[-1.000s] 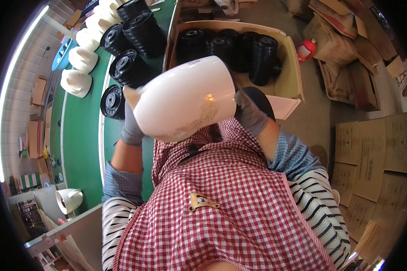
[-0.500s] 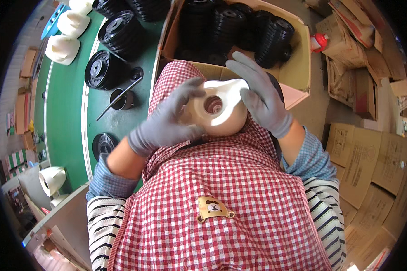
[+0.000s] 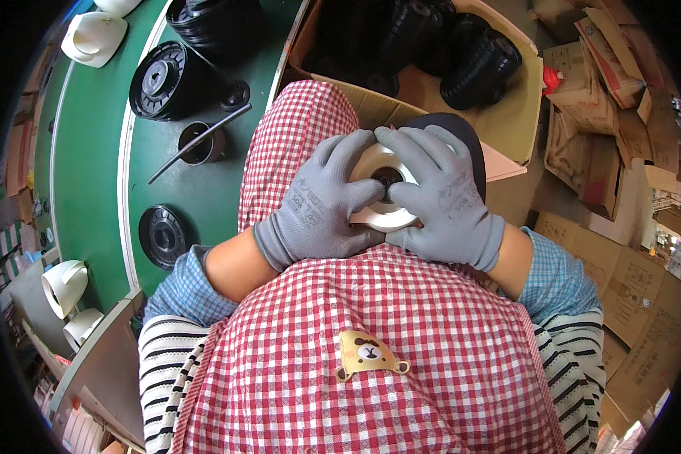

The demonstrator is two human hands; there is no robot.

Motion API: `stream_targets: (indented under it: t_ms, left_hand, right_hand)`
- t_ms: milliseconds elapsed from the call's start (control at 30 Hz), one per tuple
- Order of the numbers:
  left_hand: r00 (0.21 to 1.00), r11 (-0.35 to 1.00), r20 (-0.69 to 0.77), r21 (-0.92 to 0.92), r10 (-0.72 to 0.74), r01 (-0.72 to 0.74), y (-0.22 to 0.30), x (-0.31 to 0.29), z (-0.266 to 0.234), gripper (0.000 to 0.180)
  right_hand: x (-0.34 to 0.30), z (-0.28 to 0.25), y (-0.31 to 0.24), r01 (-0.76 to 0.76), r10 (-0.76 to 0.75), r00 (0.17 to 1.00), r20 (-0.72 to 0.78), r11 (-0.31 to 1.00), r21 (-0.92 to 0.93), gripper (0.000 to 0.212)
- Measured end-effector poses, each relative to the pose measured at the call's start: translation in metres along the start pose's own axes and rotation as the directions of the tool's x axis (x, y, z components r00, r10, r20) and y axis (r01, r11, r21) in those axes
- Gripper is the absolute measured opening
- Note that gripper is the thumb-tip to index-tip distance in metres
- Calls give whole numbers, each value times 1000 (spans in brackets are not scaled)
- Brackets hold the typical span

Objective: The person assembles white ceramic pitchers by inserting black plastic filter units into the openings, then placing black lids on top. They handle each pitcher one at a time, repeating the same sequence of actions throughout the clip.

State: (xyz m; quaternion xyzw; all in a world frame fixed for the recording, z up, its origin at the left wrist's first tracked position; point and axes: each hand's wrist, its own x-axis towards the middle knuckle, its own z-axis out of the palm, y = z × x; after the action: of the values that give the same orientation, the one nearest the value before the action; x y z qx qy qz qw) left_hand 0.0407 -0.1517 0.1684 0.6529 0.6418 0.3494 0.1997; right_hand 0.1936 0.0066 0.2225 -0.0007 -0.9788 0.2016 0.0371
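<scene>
A white plastic housing with a round opening rests over my lap, gripped from both sides. My left hand, in a grey glove, is closed round its left side. My right hand, gloved alike, wraps its right side. Both thumbs reach to the central opening, which looks dark inside. Whether a small part sits in there, I cannot make out. The gloves cover much of the housing.
On the green table to my left stand black ribbed parts, a black cup with a rod across it, and a black disc. Ahead, a cardboard box holds black stacks. Cartons lie at right.
The housing has been turned, so its opening faces up between my hands. Both hands have closed in round it, thumbs now at the opening; the right fingers were stretched out before.
</scene>
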Motion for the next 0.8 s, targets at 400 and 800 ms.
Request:
stream_targets:
  t_ms: [400, 800]
  left_hand:
    - [942, 638, 2, -735, -335, 229, -9, -13, -14, 95]
    - [979, 881, 202, -458, -32, 123, -17, 39, -51, 76]
  right_hand:
    - [-6, -20, 26, -156, 266, 929, -256, 911, 382, 46]
    - [-46, -25, 2, -423, 575, 814, -81, 682, 596, 18]
